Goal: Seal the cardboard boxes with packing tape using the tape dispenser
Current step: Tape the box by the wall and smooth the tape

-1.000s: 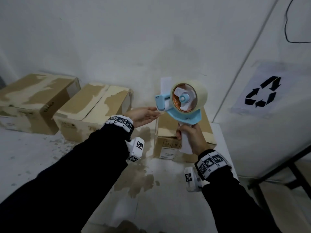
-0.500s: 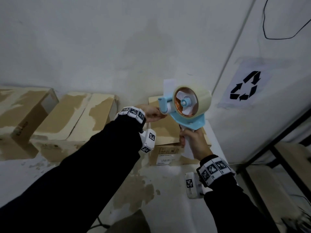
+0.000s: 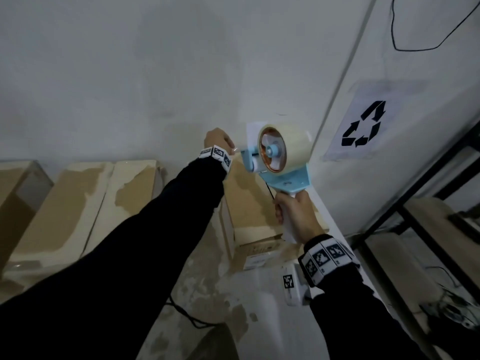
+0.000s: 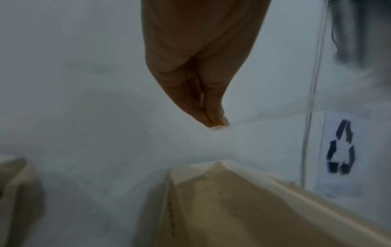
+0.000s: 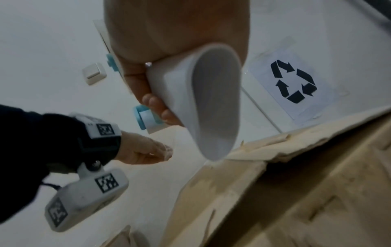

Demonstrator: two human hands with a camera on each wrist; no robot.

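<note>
A blue tape dispenser [image 3: 284, 179] with a cream tape roll [image 3: 293, 146] is held up in front of the white wall. My right hand [image 3: 292, 211] grips its white handle [image 5: 203, 93]. My left hand [image 3: 218, 141] is raised just left of the dispenser's front. Its fingertips [image 4: 213, 120] pinch together on what looks like the thin, clear tape end. Below both hands lies a brown cardboard box [image 3: 246, 201] with closed flaps, also seen as box [image 4: 243, 208] and box [image 5: 296, 192].
Two more cardboard boxes [image 3: 78, 203] [image 3: 15, 193] sit to the left along the wall. A recycling sign [image 3: 363, 126] hangs on the right wall. A black metal rack [image 3: 415, 216] stands at the right. A black cable [image 3: 187, 315] crosses the stained white table [image 3: 233, 307].
Both hands and the dispenser have risen in front of the wall. My left hand went from an open palm under the dispenser's front to a pinch beside it.
</note>
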